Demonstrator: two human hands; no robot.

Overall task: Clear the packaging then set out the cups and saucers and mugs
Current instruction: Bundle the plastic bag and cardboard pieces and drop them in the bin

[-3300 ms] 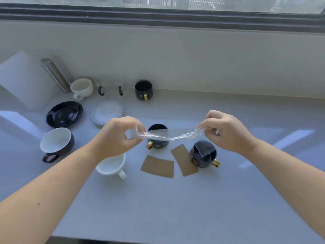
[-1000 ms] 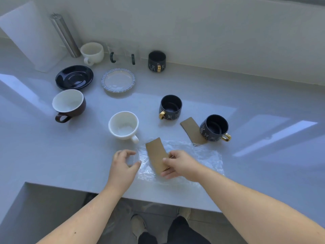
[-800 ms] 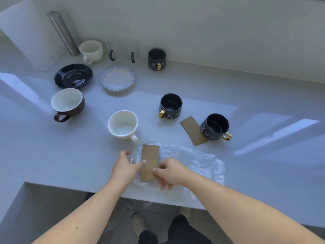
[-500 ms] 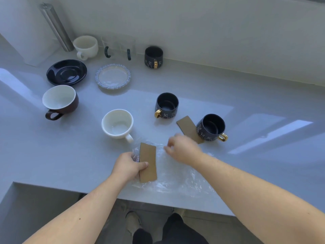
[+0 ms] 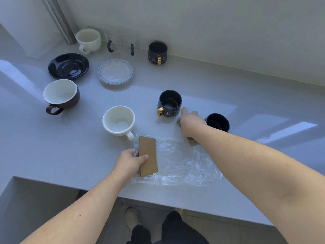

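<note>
My left hand [image 5: 131,162] grips a brown cardboard strip [image 5: 147,155] together with the left edge of the crumpled clear plastic wrap [image 5: 184,161], which lies flat near the counter's front edge. Further back, my right hand [image 5: 190,123] rests fingers-out on a second cardboard strip [image 5: 190,138] that it almost hides, between two dark mugs [image 5: 169,103] [image 5: 218,122]. A white cup [image 5: 118,120] stands just behind the held strip.
At the left stand a brown mug [image 5: 60,95], a black saucer [image 5: 68,66] and a patterned saucer [image 5: 115,71]. By the wall are a cream cup [image 5: 88,40], glass mugs [image 5: 121,43], a third dark mug [image 5: 157,52] and a steel tube [image 5: 58,20]. The counter edge [image 5: 175,196] runs close below the wrap.
The plastic wrap was stretched between both hands, then laid on the counter. My left hand took over the first cardboard strip; my right hand let go of it and reached back onto the second strip.
</note>
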